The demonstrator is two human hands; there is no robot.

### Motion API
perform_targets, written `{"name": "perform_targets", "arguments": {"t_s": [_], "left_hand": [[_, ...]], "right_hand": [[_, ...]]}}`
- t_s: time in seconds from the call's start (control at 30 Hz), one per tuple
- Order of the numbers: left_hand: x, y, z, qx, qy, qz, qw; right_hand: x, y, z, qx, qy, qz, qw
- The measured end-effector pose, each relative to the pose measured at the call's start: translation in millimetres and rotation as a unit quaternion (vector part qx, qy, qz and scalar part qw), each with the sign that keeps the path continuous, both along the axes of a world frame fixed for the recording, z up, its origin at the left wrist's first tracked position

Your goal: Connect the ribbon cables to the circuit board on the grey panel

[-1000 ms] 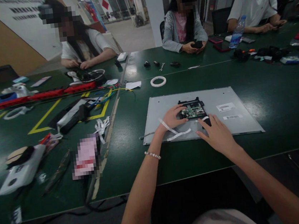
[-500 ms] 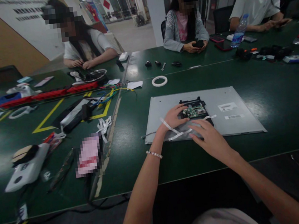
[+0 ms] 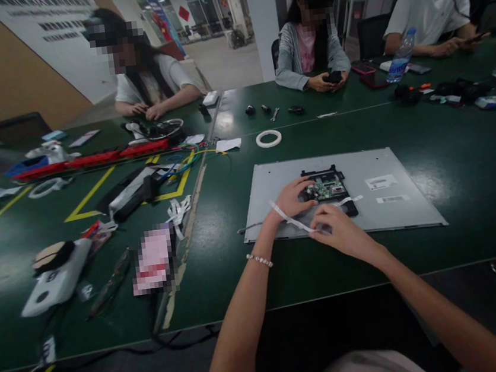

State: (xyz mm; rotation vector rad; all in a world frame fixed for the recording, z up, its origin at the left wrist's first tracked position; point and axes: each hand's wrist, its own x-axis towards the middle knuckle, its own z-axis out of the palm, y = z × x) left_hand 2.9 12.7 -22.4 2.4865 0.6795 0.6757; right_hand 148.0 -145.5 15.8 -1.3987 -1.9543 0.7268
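Note:
A grey metal panel (image 3: 385,170) lies flat on the dark green table (image 3: 328,260). A small green circuit board in a black frame (image 3: 326,188) sits on it. My left hand (image 3: 292,199) rests on the panel with its fingers curled against the board's left edge. A white ribbon cable (image 3: 288,217) runs across that hand's wrist. My right hand (image 3: 335,227) is beside it, its fingers pinched on the cable's near end. Another white ribbon cable (image 3: 350,200) sticks out from the board's right side.
A white tape ring (image 3: 268,139) lies beyond the panel. To the left are red strips (image 3: 92,159), coloured wires, a white device (image 3: 57,279) and loose ribbons (image 3: 179,209). Three people sit at the far side with phones, a water bottle (image 3: 399,61) and small tools.
My right hand slid left from the board's front edge to the white ribbon cable and closed its fingers on it. My left hand stayed at the board.

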Motion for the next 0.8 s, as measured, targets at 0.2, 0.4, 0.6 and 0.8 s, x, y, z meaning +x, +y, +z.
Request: {"name": "perform_targets", "arguments": {"t_s": [0.2, 0.4, 0.6, 0.8], "left_hand": [[-1.3, -2.9, 8.3, -0.004, 0.019, 0.01, 1.0], [7.7, -2.1, 19.1, -0.037, -0.058, 0.066, 0.995], [48.1, 11.8, 28.1, -0.063, -0.074, 0.029, 0.995], [74.5, 26.1, 15.6, -0.047, 0.016, 0.055, 0.997]], "right_hand": [[51.2, -8.7, 11.4, -0.077, 0.148, -0.059, 0.984], [117.4, 45.2, 7.7, -0.079, 0.195, -0.203, 0.956], [114.5, 100.6, -3.6, -0.08, 0.158, -0.154, 0.972], [111.3, 115.9, -33.4, -0.065, 0.122, -0.173, 0.975]]}}
